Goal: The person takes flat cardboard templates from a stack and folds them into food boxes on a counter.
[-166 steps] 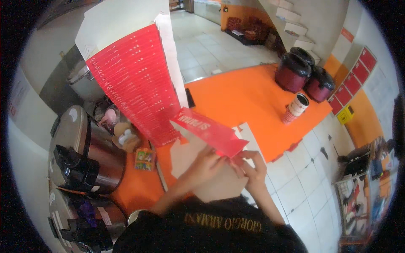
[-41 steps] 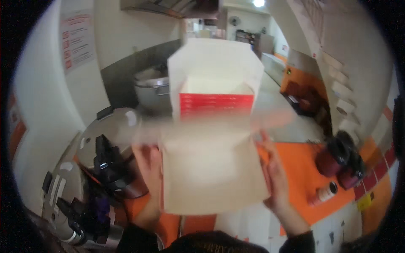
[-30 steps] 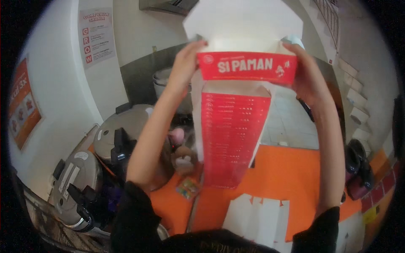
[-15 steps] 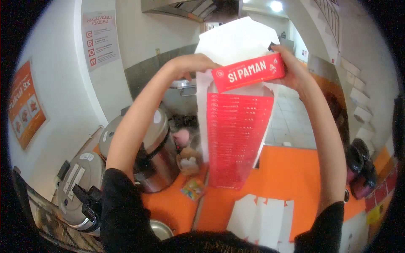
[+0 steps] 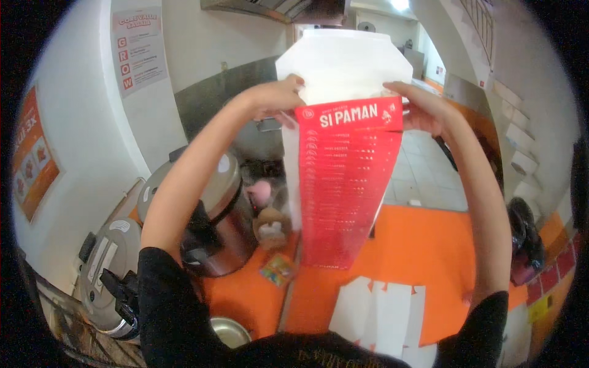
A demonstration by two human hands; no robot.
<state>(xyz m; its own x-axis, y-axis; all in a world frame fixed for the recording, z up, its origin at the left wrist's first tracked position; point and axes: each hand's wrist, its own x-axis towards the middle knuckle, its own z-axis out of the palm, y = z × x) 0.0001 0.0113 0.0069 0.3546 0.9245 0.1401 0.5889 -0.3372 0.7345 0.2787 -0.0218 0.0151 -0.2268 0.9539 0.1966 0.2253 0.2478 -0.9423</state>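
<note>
1. Counter [image 5: 429,245]: orange surface below the raised arms, running from the cookers to the right side.
2. Box stack [image 5: 346,184]: a tall stack of flattened red boxes, held upright above the counter at head height. The topmost box [image 5: 343,61] shows its white side, opened out above the red band.
3. Cooker [image 5: 211,208]: a steel rice cooker at left on the counter; a second, grey cooker [image 5: 110,264] stands nearer the lower left edge.
4. White blanks [image 5: 383,310]: flat cardboard pieces lying on the counter below the stack.
5. Left hand [image 5: 276,98]: fingers closed on the left upper edge of the topmost box.
6. Right hand [image 5: 423,107]: fingers curled on the right upper edge of the same box.
7. Small packet [image 5: 277,268]: colourful, lying on the counter beside the steel cooker.
</note>
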